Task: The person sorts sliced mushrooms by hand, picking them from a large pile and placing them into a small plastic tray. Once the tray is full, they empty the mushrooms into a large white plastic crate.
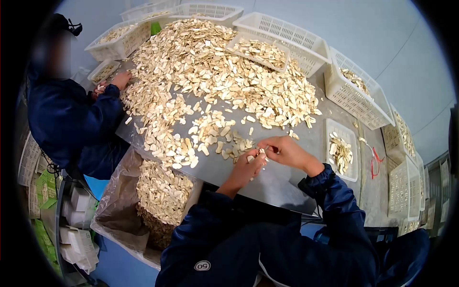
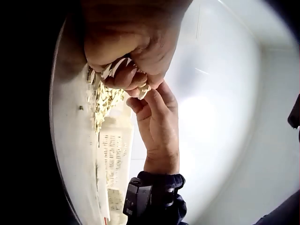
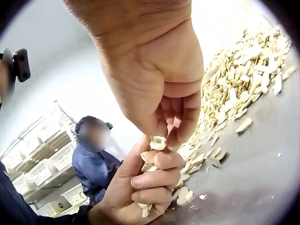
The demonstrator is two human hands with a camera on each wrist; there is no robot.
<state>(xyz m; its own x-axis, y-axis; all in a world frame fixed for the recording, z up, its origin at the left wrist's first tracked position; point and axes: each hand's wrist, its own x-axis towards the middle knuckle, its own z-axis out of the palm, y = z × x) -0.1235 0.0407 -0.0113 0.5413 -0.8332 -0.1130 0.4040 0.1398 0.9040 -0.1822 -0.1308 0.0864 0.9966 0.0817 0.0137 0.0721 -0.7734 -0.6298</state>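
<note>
Left hand [image 1: 246, 170] is gripping a few pale slices [image 3: 149, 156], probably to keep them bunched, while the right hand [image 1: 289, 152] is pinching the top slice [image 3: 158, 143]. White tray [image 1: 340, 124] is sitting at 3 o'clock from them, likely for easy reach; main heap [image 1: 205, 57] is sprawling around 11.

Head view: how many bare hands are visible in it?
4. The wearer's left hand holds pale slices; the right hand is close beside it. At left, another person has one hand at the edge of the pile and a second hand, partly hidden, beside the first.
</note>
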